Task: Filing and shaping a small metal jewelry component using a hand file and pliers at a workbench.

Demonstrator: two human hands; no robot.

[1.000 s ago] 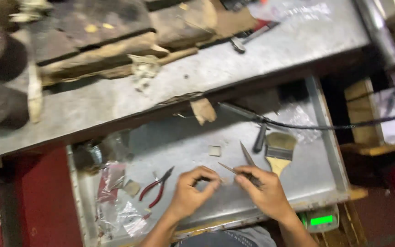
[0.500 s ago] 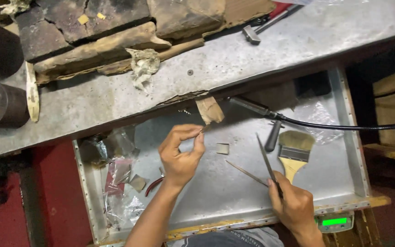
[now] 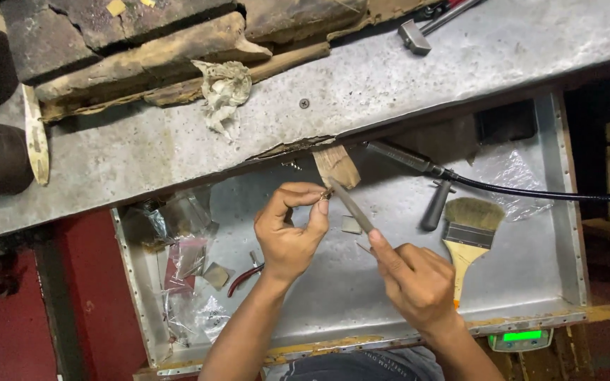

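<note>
My left hand (image 3: pixel 287 233) pinched a tiny metal piece (image 3: pixel 326 193) against the wooden peg (image 3: pixel 336 166) above the tray (image 3: pixel 566 212); my right hand (image 3: pixel 418 279) gripped a file (image 3: pixel 351 204). I judged a slipped stroke could nick fingertips or flick the piece away.

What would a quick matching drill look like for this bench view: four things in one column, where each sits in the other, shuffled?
Things:
1. paintbrush
2. red-handled pliers
3. hammer
4. file

Places:
A. on the grey bench top, far right
B. in the tray, right of the hands
C. held in the right hand, tip by the left hand
D. in the tray, beside the plastic bags

Pairs: 1-B, 2-D, 3-A, 4-C
</note>
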